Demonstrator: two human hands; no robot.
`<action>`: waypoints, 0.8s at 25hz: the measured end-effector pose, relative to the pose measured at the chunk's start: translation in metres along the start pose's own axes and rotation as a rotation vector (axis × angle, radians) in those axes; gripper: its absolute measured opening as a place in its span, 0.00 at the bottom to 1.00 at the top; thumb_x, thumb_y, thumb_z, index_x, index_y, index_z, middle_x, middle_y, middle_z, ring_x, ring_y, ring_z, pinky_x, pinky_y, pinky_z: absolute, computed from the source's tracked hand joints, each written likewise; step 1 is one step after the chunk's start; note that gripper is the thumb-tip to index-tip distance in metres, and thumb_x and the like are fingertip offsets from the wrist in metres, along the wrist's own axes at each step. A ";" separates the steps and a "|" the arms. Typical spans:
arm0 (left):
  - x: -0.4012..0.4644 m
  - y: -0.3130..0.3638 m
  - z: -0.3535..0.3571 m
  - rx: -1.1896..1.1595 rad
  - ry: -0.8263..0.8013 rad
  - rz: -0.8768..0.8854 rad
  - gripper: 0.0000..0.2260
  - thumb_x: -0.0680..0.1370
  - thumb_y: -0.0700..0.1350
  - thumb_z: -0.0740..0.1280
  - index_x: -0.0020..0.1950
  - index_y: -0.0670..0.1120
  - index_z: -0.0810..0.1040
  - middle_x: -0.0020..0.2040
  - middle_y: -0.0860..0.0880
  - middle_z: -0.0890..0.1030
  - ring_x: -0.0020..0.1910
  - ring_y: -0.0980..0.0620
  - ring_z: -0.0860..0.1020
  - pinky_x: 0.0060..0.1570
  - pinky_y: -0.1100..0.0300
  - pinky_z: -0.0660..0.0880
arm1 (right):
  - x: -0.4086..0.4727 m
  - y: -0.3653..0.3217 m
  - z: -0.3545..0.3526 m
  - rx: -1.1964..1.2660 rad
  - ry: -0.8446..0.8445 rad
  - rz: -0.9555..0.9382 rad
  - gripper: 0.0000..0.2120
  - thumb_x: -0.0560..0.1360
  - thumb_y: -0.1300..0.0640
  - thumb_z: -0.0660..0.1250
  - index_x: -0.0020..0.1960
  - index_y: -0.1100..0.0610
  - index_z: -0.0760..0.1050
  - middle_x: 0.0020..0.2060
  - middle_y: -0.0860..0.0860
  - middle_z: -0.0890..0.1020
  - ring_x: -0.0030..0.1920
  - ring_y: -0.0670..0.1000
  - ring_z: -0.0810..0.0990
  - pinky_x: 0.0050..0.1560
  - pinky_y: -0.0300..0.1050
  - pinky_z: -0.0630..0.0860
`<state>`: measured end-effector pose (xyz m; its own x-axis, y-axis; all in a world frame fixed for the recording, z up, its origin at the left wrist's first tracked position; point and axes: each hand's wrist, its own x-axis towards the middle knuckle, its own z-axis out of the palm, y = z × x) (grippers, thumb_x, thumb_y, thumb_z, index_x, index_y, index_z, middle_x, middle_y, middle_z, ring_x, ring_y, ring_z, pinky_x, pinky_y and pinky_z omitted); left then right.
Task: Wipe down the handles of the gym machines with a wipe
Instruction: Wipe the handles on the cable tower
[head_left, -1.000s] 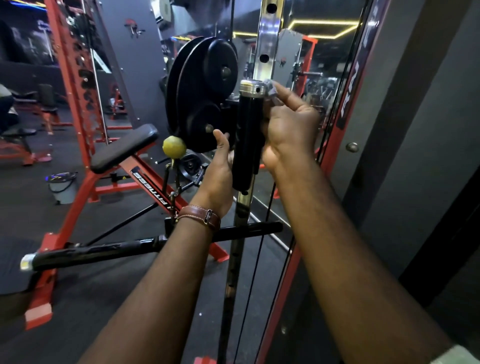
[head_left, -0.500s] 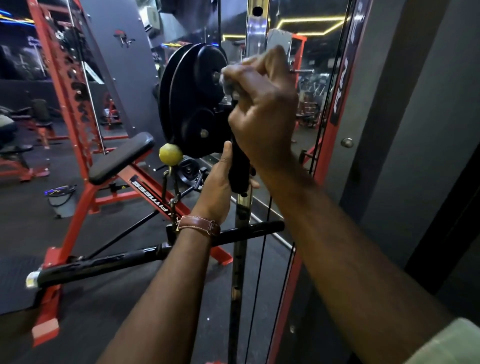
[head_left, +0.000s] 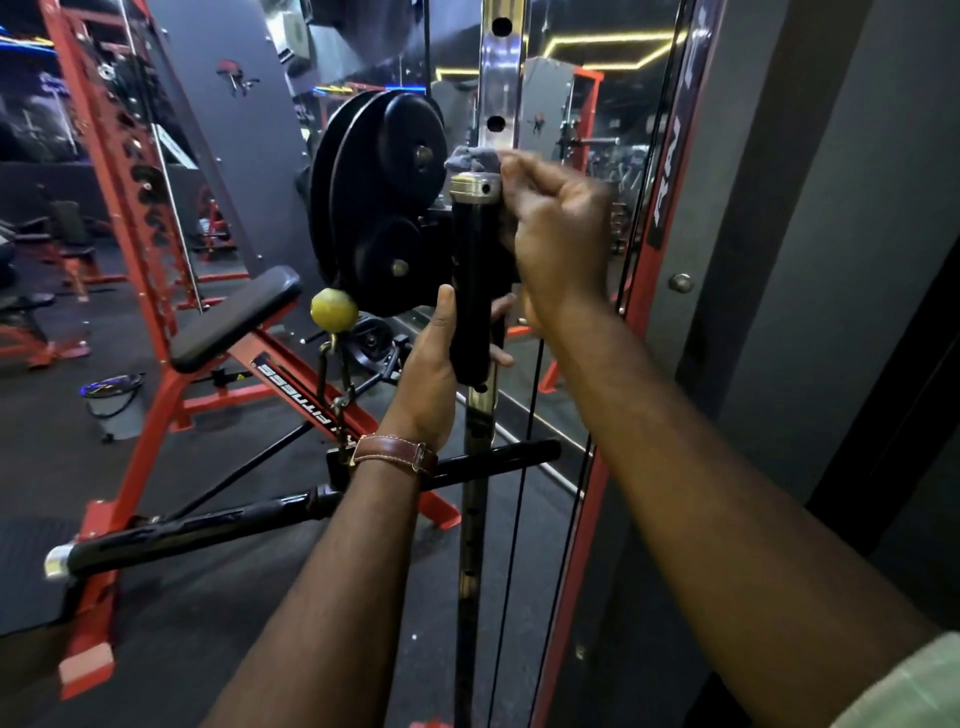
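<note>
A black upright handle (head_left: 470, 280) with a silver end cap stands in front of the chrome post of the cable machine. My left hand (head_left: 439, 369) grips its lower end from the left. My right hand (head_left: 558, 244) is closed on a crumpled grey wipe (head_left: 472, 160) and presses it against the right side of the handle's top, by the cap. Part of the wipe sticks out above my fingers; the rest is hidden in my hand.
Black pulley discs (head_left: 384, 202) sit just left of the handle. A long black bar (head_left: 218, 525) hangs low on a chain under a yellow ball (head_left: 334, 310). A red bench (head_left: 234, 317) stands on the left, a grey wall (head_left: 831, 260) on the right.
My right hand, which covered the top of the handle half a second ago, has slid off to the right, so the silver cap shows again. My left hand kept its hold.
</note>
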<state>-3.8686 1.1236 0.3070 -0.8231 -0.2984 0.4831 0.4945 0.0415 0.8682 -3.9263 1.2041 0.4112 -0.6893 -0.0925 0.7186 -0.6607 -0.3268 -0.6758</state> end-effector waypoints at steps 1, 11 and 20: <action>0.000 -0.002 0.000 -0.009 0.006 0.008 0.29 0.81 0.65 0.49 0.68 0.49 0.77 0.64 0.45 0.81 0.54 0.49 0.82 0.66 0.46 0.71 | -0.020 0.007 -0.002 -0.059 0.092 0.017 0.09 0.77 0.62 0.67 0.54 0.58 0.83 0.42 0.44 0.85 0.44 0.38 0.84 0.48 0.45 0.83; -0.002 -0.030 -0.004 -0.245 0.069 -0.049 0.27 0.84 0.62 0.48 0.61 0.42 0.74 0.60 0.40 0.77 0.64 0.47 0.75 0.67 0.52 0.69 | -0.084 0.061 -0.024 -0.163 0.010 0.104 0.10 0.75 0.69 0.70 0.54 0.60 0.84 0.48 0.49 0.86 0.51 0.42 0.84 0.53 0.39 0.81; 0.005 -0.039 0.008 -0.453 0.246 -0.138 0.17 0.84 0.43 0.52 0.54 0.40 0.80 0.53 0.43 0.83 0.57 0.46 0.80 0.62 0.54 0.74 | -0.057 0.132 -0.029 -0.505 -0.062 -0.248 0.19 0.66 0.71 0.62 0.50 0.59 0.86 0.47 0.53 0.87 0.50 0.51 0.85 0.52 0.50 0.82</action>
<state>-3.8946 1.1279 0.2763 -0.8261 -0.4890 0.2802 0.5023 -0.4132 0.7596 -3.9831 1.1936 0.2761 -0.4864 -0.1304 0.8640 -0.8715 0.1436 -0.4689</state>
